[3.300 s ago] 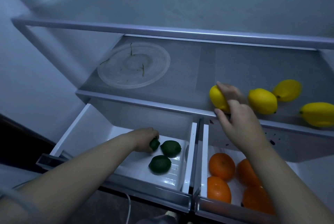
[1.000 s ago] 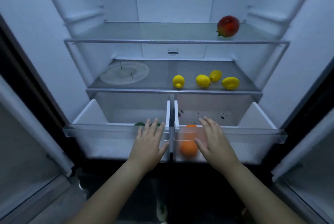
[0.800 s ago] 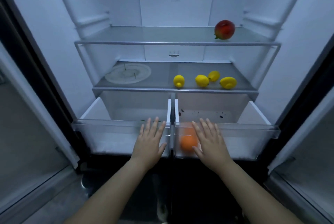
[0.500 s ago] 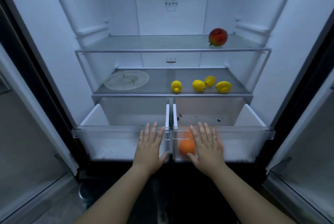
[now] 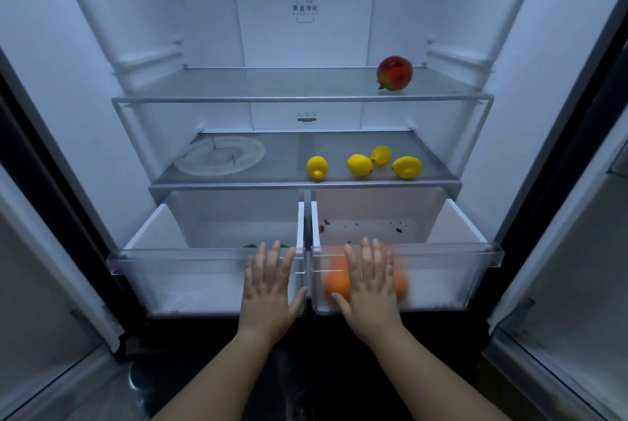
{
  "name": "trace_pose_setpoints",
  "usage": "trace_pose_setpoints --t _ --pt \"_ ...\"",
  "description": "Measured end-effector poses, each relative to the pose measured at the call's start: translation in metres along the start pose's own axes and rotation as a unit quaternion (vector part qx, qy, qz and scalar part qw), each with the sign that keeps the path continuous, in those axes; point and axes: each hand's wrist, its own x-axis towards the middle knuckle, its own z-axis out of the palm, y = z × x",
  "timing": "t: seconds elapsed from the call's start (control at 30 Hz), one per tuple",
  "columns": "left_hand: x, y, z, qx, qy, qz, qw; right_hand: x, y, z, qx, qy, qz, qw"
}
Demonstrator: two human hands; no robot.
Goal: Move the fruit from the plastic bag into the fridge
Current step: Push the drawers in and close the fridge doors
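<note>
The open fridge fills my view, both doors swung wide, its white interior lit from within. Two clear drawers stand pulled out side by side at the bottom: the left drawer and the right drawer. Above them run the lower glass shelf and the upper glass shelf.

I see both bare forearms reaching up from the bottom of the frame. The left hand lies flat against the front of the left drawer, fingers spread and straight, gripping nothing. The right hand presses the same way on the front of the right drawer, palm flat, fingers extended, nothing in its grasp; it is slightly blurred.

A pale round plate sits at the left of the lower shelf. A red fruit rests at the right of the upper shelf. Four lemons are gathered on the right half of the lower shelf. Oranges show blurred through the right drawer's front, partly behind the right hand. Dark green fruit barely peeks over the left drawer's rim.
</note>
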Motion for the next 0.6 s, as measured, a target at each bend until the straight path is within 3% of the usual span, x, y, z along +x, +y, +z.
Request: trace_pose_setpoints --t 0.43,0.6 --pt "0.015 -0.002 0.040 0.039 0.135 -0.001 0.990 0.010 0.010 0.046 -0.062 0.103 -0.021 0.993" --pt "0.029 -0.001 0.040 0.050 0.104 -0.005 0.993 0.025 0.008 0.045 -0.061 0.099 -0.022 0.993"
